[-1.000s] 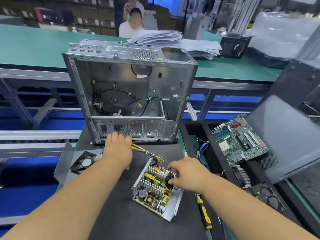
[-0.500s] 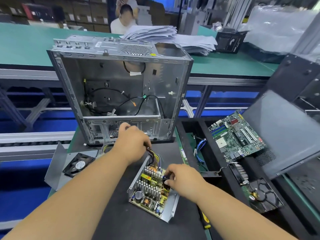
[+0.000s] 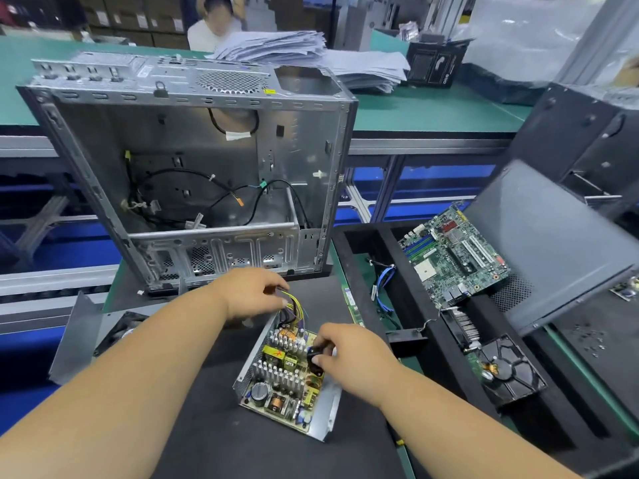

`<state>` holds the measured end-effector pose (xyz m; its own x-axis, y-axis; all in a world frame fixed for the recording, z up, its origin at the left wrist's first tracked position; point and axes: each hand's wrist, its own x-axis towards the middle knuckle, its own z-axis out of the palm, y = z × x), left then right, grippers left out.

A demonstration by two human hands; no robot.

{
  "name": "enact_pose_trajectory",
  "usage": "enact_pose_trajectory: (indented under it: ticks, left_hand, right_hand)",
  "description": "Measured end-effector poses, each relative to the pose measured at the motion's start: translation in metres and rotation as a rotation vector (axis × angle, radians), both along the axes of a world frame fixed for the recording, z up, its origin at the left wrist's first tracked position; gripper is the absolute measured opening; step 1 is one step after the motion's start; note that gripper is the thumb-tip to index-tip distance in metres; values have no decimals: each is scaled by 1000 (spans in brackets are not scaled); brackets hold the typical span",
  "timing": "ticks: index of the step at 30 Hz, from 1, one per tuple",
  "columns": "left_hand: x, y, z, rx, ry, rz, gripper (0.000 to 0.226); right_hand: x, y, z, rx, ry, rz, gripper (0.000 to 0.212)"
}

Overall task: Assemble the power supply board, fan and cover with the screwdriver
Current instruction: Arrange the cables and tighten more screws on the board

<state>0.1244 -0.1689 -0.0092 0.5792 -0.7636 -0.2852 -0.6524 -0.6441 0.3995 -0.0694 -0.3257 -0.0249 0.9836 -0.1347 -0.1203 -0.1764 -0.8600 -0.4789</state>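
Note:
The power supply board [image 3: 283, 378] lies in its open metal tray on the black mat, with heat sinks, a capacitor and yellow parts showing. My left hand [image 3: 254, 293] is closed on the bundle of yellow and black wires [image 3: 292, 307] at the board's far end. My right hand [image 3: 349, 356] pinches a black part [image 3: 314, 356] at the board's right edge. A black fan [image 3: 119, 331] lies on a grey metal cover plate [image 3: 74, 340] to the left, mostly hidden by my left arm. The screwdriver shows only as a yellow bit [image 3: 400, 442] under my right forearm.
An open silver computer case [image 3: 193, 174] stands upright behind the board. A black tray on the right holds a green motherboard [image 3: 453, 254], blue cables [image 3: 380, 288] and a hard drive [image 3: 508, 371]. A grey side panel [image 3: 553, 243] leans there. Paper stacks [image 3: 311, 57] lie on the green bench beyond.
My left hand moved right from beside the fan to the wire bundle and closed on it. My right hand stayed on the board's black part. The view shifted closer.

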Motion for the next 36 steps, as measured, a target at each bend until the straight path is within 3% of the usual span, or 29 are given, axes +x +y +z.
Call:
enact_pose_trajectory:
  ticks: [2, 11, 13, 17, 19, 24, 27, 30, 33, 36]
  left_hand:
    - [-2, 5, 2, 45, 52, -23, 34]
    - [-13, 4, 8, 138, -60, 7, 23]
    - [-14, 11, 10, 186, -7, 26, 17]
    - [-20, 29, 13, 243, 147, -29, 22]
    - [-22, 36, 12, 202, 127, 25, 23]
    - [-29, 44, -3, 171, -146, 199, 17]
    - [-39, 46, -8, -8, -87, 263, 33]
    - [-54, 39, -1, -209, -96, 129, 44]
    - [-72, 24, -4, -156, -90, -87, 33]
    - [-82, 15, -17, -69, -117, -151, 29]
  right_hand:
    - [-1, -1, -2, 42, 12, -5, 11]
    - [6, -9, 1, 179, 86, 20, 10]
    - [10, -10, 7, 121, 106, 107, 13]
    - [19, -5, 19, -225, 99, 383, 21]
    - [23, -1, 22, -339, 100, 448, 22]
    - [25, -1, 25, -370, 156, 466, 19]
    - [20, -1, 23, -346, 169, 443, 17]
    - [14, 3, 21, -420, 129, 450, 17]
    - [9, 8, 19, -518, 62, 433, 16]
    - [3, 11, 15, -549, 17, 355, 19]
